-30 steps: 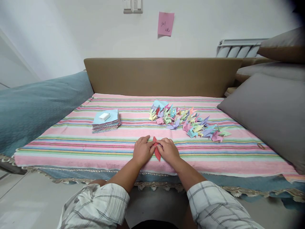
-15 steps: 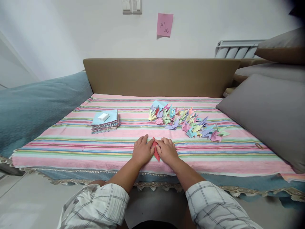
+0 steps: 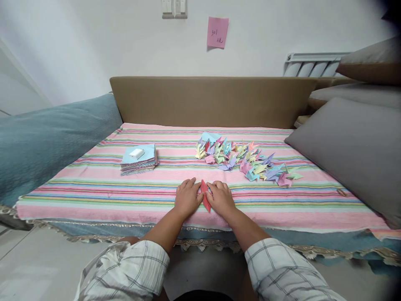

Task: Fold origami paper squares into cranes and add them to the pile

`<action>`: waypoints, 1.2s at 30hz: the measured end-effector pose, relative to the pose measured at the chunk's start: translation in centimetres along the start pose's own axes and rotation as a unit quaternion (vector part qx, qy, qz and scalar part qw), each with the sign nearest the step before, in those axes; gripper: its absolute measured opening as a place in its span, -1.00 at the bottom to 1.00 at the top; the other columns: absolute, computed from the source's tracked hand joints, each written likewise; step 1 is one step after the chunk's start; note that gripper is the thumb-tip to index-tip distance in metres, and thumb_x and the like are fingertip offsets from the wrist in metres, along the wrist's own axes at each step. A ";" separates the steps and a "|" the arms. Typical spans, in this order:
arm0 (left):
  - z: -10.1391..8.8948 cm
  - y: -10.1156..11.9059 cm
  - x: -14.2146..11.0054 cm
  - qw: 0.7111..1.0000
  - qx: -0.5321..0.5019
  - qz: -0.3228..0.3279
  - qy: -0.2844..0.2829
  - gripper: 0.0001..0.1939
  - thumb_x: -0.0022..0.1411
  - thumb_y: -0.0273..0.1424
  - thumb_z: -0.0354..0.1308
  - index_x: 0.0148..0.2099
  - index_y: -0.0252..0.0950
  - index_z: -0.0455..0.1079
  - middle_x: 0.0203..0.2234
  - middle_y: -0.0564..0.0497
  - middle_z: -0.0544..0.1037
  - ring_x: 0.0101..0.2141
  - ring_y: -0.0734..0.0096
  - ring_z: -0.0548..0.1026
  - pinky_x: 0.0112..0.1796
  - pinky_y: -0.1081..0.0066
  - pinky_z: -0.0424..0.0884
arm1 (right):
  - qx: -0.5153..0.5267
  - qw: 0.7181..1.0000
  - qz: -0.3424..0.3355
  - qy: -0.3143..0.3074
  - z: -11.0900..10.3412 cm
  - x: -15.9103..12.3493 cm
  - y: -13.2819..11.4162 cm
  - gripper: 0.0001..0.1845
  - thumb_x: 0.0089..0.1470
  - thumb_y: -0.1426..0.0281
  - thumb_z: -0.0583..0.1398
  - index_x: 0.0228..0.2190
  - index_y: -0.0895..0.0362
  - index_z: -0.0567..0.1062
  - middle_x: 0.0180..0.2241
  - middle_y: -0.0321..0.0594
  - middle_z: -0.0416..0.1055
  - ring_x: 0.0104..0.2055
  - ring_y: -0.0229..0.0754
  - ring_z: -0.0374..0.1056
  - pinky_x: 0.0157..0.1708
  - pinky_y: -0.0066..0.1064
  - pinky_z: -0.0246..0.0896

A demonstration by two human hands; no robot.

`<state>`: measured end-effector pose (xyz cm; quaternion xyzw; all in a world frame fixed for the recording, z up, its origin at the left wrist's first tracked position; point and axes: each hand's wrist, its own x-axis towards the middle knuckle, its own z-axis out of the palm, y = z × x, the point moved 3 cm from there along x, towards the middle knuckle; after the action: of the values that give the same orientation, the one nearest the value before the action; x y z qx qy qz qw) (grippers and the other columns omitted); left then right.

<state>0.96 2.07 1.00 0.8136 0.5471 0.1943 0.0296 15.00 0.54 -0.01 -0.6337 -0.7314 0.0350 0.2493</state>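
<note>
A narrow red piece of origami paper [image 3: 204, 195], folded to a long diamond, lies on the striped cloth in front of me. My left hand [image 3: 188, 195] rests along its left side, closed on that edge with the thumb against the paper. From the right, my right hand [image 3: 220, 196] holds the opposite edge in the same way, thumb near the middle. The paper's upper and lower points show between the hands. Beyond them lies a spread of folded paper cranes [image 3: 244, 156] in many colours.
To the left, a stack of square paper [image 3: 139, 161] carries a small white block [image 3: 137, 153]. A grey cushion [image 3: 347, 150] leans at the right, near a small brownish ring [image 3: 341, 192]. A blue-covered armrest [image 3: 59, 133] borders the left; the brown backrest [image 3: 213, 100] stands behind.
The fingertips have drawn slightly apart at the paper's upper end, so more of the red paper shows. The thumbs stay by its middle.
</note>
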 end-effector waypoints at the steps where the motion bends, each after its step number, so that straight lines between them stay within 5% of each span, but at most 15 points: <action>1: 0.0 0.0 0.0 1.000 -0.004 0.001 0.001 -0.58 0.14 -0.25 0.07 0.08 -0.14 0.30 0.12 -0.06 0.29 0.09 0.03 0.20 0.03 0.05 0.14 | 0.003 1.000 0.000 0.001 0.0 0.0 0.0 -0.62 0.07 0.30 0.10 -0.05 0.00 0.40 -0.16 -0.12 0.32 -0.13 -0.04 0.16 -0.15 -0.27 0.05; 10: -0.5 0.1 0.0 0.998 -0.068 0.012 0.008 -0.57 0.11 -0.32 0.12 0.07 -0.13 0.28 -0.05 -0.02 0.45 0.00 0.17 0.31 -0.02 0.19 0.17 | 0.116 0.993 0.006 0.014 -0.3 0.1 0.4 -0.64 0.01 0.37 0.13 -0.10 0.02 0.41 -0.12 -0.18 0.37 -0.09 -0.08 0.20 -0.07 -0.28 0.06; 15: -0.4 -0.1 0.1 0.979 -0.203 -0.002 0.014 -0.47 0.06 -0.39 0.16 0.12 -0.15 0.21 -0.18 -0.02 0.52 -0.13 0.23 0.42 -0.05 0.23 0.22 | 0.278 0.960 0.018 0.010 -0.1 0.1 0.5 -0.70 -0.03 0.41 0.13 -0.17 0.05 0.39 -0.33 -0.27 0.44 -0.25 -0.18 0.31 -0.19 -0.34 0.17; 17: -0.1 -0.1 0.1 0.943 -0.331 -0.019 0.009 -0.36 0.05 -0.39 0.18 0.18 -0.17 0.09 -0.25 -0.01 0.53 -0.23 0.30 0.47 -0.15 0.29 0.30 | 0.370 0.928 0.039 0.011 0.2 0.2 0.5 -0.67 -0.05 0.38 0.14 -0.17 0.08 0.35 -0.38 -0.29 0.41 -0.35 -0.23 0.32 -0.28 -0.37 0.21; 23: -0.3 0.7 0.1 0.768 -0.632 -0.098 -0.033 -0.11 -0.16 -0.36 0.33 0.19 -0.28 -0.01 -0.46 0.07 0.49 -0.48 0.48 0.46 -0.39 0.47 0.33 | 0.550 0.833 0.069 -0.002 -0.3 0.3 0.2 -0.57 -0.10 0.29 0.19 -0.14 0.11 0.26 -0.45 -0.33 0.37 -0.45 -0.28 0.30 -0.40 -0.43 0.20; 25: -0.6 0.6 0.3 0.742 -0.659 -0.124 -0.019 -0.11 -0.20 -0.38 0.36 0.17 -0.30 0.02 -0.52 0.10 0.48 -0.52 0.50 0.44 -0.40 0.48 0.32 | 0.532 0.844 0.062 -0.007 -1.2 0.1 0.5 -0.60 -0.05 0.27 0.17 -0.15 0.11 0.27 -0.45 -0.32 0.37 -0.44 -0.28 0.29 -0.38 -0.41 0.20; 27: -0.9 0.2 0.5 0.720 -0.678 -0.150 0.010 -0.12 -0.23 -0.39 0.38 0.13 -0.32 0.05 -0.55 0.12 0.48 -0.53 0.51 0.44 -0.40 0.47 0.33 | 0.459 0.887 0.032 -0.030 -2.4 -0.4 1.0 -0.75 -0.03 0.29 0.16 -0.26 0.11 0.37 -0.44 -0.30 0.36 -0.42 -0.26 0.28 -0.36 -0.40 0.19; 29: -1.0 -0.2 0.6 0.697 -0.695 -0.173 0.038 -0.16 -0.26 -0.40 0.39 0.09 -0.32 0.10 -0.57 0.14 0.49 -0.53 0.51 0.44 -0.39 0.46 0.33 | 0.354 0.928 -0.063 -0.095 -3.4 -1.2 1.1 -0.90 -0.06 0.35 0.20 -0.43 0.11 0.45 -0.42 -0.27 0.35 -0.34 -0.23 0.28 -0.28 -0.37 0.19; 31: -1.1 -0.5 0.7 0.681 -0.706 -0.186 0.052 -0.20 -0.27 -0.40 0.39 0.05 -0.31 0.13 -0.58 0.15 0.48 -0.53 0.50 0.44 -0.39 0.46 0.34 | 0.262 0.937 -0.176 -0.148 -4.1 -2.3 1.2 -0.88 -0.16 0.42 0.28 -0.43 0.09 0.50 -0.33 -0.23 0.34 -0.20 -0.16 0.25 -0.17 -0.32 0.15; 36: -0.9 -0.5 0.6 0.673 -0.712 -0.192 0.060 -0.27 -0.29 -0.43 0.40 -0.02 -0.31 0.20 -0.57 0.15 0.49 -0.53 0.51 0.45 -0.39 0.46 0.33 | 0.108 0.953 -0.246 -0.143 -3.5 -3.9 1.5 -0.73 -0.23 0.47 0.35 -0.37 0.00 0.53 -0.26 -0.24 0.29 -0.15 -0.13 0.18 -0.15 -0.28 0.08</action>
<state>0.38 2.67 1.88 0.4100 0.3875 0.5632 0.6038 18.06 -3.76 1.23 -0.3922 -0.8844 0.1414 0.2099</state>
